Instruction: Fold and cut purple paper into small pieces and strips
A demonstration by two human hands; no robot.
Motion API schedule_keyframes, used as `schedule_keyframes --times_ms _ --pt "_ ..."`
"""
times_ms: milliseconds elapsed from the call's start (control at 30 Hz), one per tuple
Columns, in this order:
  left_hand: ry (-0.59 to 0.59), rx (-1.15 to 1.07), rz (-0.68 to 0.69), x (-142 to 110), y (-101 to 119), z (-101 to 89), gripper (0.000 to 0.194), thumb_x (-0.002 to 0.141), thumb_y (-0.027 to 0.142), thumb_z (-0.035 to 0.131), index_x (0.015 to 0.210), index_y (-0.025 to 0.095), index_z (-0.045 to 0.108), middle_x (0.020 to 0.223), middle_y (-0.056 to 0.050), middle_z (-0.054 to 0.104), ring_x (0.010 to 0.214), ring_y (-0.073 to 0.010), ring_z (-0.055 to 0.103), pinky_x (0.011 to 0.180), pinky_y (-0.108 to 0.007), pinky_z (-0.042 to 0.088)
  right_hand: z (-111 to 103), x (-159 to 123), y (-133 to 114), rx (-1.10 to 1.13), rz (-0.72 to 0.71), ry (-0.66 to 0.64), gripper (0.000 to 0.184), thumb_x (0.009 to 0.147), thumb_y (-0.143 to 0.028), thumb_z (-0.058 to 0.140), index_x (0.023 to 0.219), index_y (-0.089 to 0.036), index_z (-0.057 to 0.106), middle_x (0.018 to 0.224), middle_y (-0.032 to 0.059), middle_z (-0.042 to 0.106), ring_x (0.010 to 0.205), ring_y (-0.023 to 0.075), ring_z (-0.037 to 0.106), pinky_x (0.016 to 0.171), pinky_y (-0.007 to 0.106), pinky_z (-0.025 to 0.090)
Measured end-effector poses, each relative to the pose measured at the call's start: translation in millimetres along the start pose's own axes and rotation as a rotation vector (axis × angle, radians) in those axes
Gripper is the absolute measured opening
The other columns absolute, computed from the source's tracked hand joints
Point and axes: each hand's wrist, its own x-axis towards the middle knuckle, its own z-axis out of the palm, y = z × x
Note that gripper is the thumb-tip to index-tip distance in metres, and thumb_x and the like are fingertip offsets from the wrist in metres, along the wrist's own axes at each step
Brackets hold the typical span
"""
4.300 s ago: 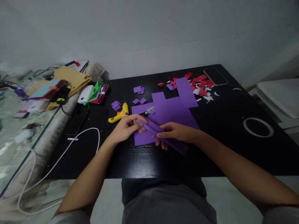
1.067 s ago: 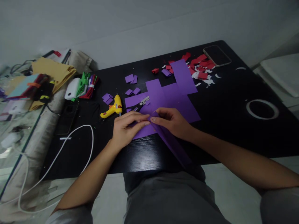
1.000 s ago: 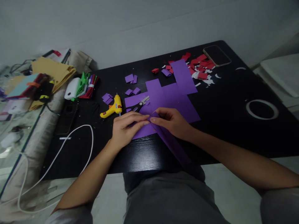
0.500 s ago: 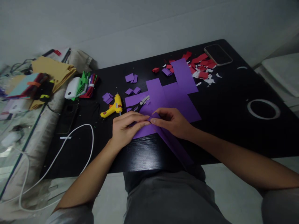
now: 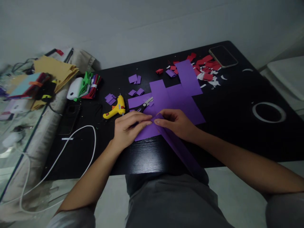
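Near the table's front edge, my right hand point(image 5: 177, 123) pinches the top end of a long purple paper strip point(image 5: 179, 148), which slants down toward my lap. Just left of it, my left hand point(image 5: 131, 128) is closed in a pinch, its fingertips close to my right thumb. Whatever sits between those left fingertips is too small to make out. Beneath both hands lie purple paper sheets point(image 5: 161, 95), overlapping one another. Black-handled scissors point(image 5: 146, 104) rest on them beyond my left hand, blades partly showing. A yellow glue gun point(image 5: 116, 108) lies to the left.
Small folded purple pieces point(image 5: 135, 79) lie in groups toward the back. Red and white paper scraps point(image 5: 206, 68) are heaped at back right beside a phone point(image 5: 223, 56). A white ring point(image 5: 269, 112) lies right; a white cable point(image 5: 95, 142) loops at left near another phone point(image 5: 69, 118).
My fingertips have drawn slightly apart, and the purple strip has turned a little with its lower end farther right. The rest of the table looks the same, with a slight view shift.
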Motion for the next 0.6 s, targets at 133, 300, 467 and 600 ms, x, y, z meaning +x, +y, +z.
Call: schedule_keyframes --times_ms 133,300,467,600 --pt "-0.018 0.004 0.005 -1.5 -0.8 0.1 0.016 0.089 0.016 0.079 0.103 0.022 0.082 0.094 -0.004 0.082 0.083 -0.0165 0.076 0.080 -0.031 0.061 0.0 0.2 0.3 0.014 0.005 -0.007 0.027 0.079 -0.045 0.082 0.078 -0.020 0.069 0.074 -0.0029 0.062 0.069 0.0127 0.055 0.067 0.028 0.046" --pt "-0.014 0.012 -0.004 -3.7 -2.4 1.0 0.014 0.090 0.020 0.078 0.103 0.023 0.081 0.094 -0.004 0.082 0.083 -0.0168 0.076 0.080 -0.032 0.061 -0.7 1.0 1.8 -0.005 0.000 -0.013 0.026 0.081 -0.044 0.080 0.078 -0.021 0.069 0.074 -0.0028 0.063 0.069 0.0130 0.055 0.068 0.029 0.047" --pt "-0.024 0.011 -0.015 -4.7 -2.9 1.2 0.014 0.090 0.020 0.078 0.103 0.024 0.082 0.094 -0.004 0.082 0.084 -0.0174 0.076 0.081 -0.033 0.061 -0.9 0.8 2.3 -0.022 0.004 -0.003 0.027 0.080 -0.045 0.080 0.077 -0.021 0.069 0.073 -0.0027 0.063 0.069 0.0131 0.055 0.068 0.028 0.047" --pt "-0.049 -0.007 -0.039 -2.2 -2.3 -1.0 0.013 0.091 0.020 0.076 0.103 0.023 0.081 0.095 -0.005 0.082 0.085 -0.0174 0.076 0.082 -0.032 0.060 -1.4 1.2 4.0 -0.014 0.005 0.025 0.024 0.079 -0.041 0.082 0.078 -0.020 0.070 0.074 -0.0030 0.063 0.069 0.0126 0.055 0.067 0.028 0.046"
